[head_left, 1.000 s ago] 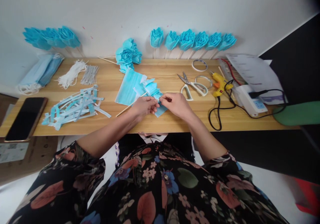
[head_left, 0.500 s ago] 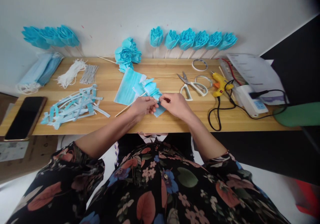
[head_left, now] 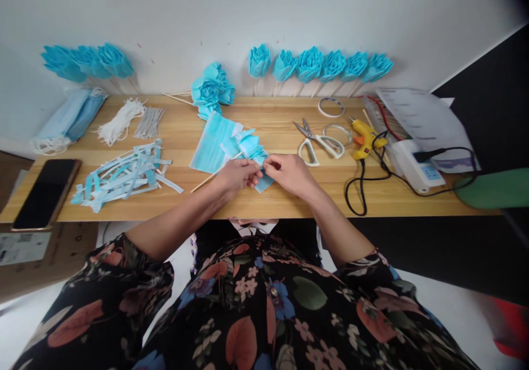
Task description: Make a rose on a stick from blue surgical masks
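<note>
Near the table's front middle, my left hand (head_left: 239, 175) is closed, its fingers pinching a small piece of blue mask fabric (head_left: 253, 145). My right hand (head_left: 288, 171) pinches the same fabric from the right, thumb and forefinger pressed together. The fabric is folded and ruffled; its lower part is hidden by my fingers. Flat blue mask sheets (head_left: 214, 141) lie just behind my left hand. A thin wooden stick (head_left: 203, 182) lies beside my left wrist, passing partly under the hand. Another blue piece (head_left: 263, 183) shows below my fingertips.
Blue fabric flowers (head_left: 309, 64) on sticks lean along the wall, with more in a bunch (head_left: 210, 90). Scissors (head_left: 316, 138), tape rings (head_left: 330, 107), a yellow glue gun (head_left: 366, 140) and a power strip (head_left: 417, 166) lie right. Cut strips (head_left: 126, 177), white loops (head_left: 122, 121) and a phone (head_left: 46, 194) lie left.
The camera view has shifted very slightly. Both hands stay at the fabric in almost the same pose.
</note>
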`<state>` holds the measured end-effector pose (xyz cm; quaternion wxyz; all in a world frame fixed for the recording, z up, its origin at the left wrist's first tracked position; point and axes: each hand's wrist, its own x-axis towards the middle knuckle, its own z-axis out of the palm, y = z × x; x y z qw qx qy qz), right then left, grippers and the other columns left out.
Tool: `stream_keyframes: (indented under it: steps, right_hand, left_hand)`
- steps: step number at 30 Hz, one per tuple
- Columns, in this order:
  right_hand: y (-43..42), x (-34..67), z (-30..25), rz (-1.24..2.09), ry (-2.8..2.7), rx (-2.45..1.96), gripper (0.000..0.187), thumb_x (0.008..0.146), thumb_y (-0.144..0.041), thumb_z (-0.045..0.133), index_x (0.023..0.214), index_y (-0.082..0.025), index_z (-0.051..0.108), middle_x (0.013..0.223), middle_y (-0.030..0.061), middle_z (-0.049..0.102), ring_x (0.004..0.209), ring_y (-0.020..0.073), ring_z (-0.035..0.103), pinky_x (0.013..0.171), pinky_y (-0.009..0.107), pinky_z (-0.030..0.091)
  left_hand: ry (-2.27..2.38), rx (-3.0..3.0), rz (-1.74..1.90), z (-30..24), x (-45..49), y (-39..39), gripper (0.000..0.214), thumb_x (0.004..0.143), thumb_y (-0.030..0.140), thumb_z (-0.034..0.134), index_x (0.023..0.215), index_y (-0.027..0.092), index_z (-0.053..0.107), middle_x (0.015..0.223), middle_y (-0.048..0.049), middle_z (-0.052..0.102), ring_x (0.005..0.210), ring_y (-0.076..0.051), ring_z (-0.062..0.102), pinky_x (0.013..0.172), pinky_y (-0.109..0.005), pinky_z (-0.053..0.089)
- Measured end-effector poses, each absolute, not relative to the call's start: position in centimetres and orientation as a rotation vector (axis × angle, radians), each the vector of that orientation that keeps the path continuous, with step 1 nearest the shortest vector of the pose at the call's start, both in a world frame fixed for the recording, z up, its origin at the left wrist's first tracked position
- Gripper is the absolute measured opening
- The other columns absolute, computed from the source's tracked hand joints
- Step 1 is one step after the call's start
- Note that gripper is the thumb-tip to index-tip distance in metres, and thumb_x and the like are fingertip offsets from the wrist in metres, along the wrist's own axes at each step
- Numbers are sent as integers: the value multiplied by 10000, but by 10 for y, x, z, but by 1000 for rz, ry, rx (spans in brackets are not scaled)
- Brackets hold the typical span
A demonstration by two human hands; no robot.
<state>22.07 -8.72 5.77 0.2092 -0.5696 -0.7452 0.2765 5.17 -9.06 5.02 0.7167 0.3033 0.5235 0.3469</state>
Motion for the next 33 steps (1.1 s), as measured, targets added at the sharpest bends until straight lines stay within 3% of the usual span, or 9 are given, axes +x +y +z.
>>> stream_keyframes:
  steps: [5, 12, 20, 33]
  right_hand:
    - [-87, 223, 55, 766, -2085, -1527, 223, 866, -215, 554, 689, -188, 688, 616, -11, 603, 586, 124, 454, 615, 278, 290]
    - [-89, 222, 56, 710, -2106, -1583, 235, 906, -267, 561, 777, -202, 746, 674, 10, 670, 612, 144, 501, 622, 284, 293]
    - [-89, 219, 59, 597, -2210, -1593, 275, 962, -282, 512, 841, -207, 747, 744, 44, 710, 654, 171, 537, 624, 295, 277]
    - [-90, 219, 54, 655, -2107, -1567, 219, 922, -297, 573, 805, -211, 737, 706, 18, 695, 620, 154, 515, 619, 287, 295]
  left_hand:
    - [1159, 669, 776, 51, 52, -90, 249, 953, 35, 585, 717, 113, 596, 619, -11, 655, 454, -75, 555, 491, -221, 407]
    - [1115, 687, 779, 50, 50, -90, 190, 945, 102, 620, 755, 107, 619, 660, -20, 670, 470, -81, 576, 491, -222, 427]
    - [1220, 701, 774, 57, 57, -91, 320, 947, 74, 613, 643, 141, 533, 534, 21, 579, 421, -69, 522, 463, -208, 384]
    - [1166, 711, 790, 53, 53, -90, 323, 921, 69, 633, 620, 141, 543, 539, 7, 570, 440, -78, 513, 485, -222, 363]
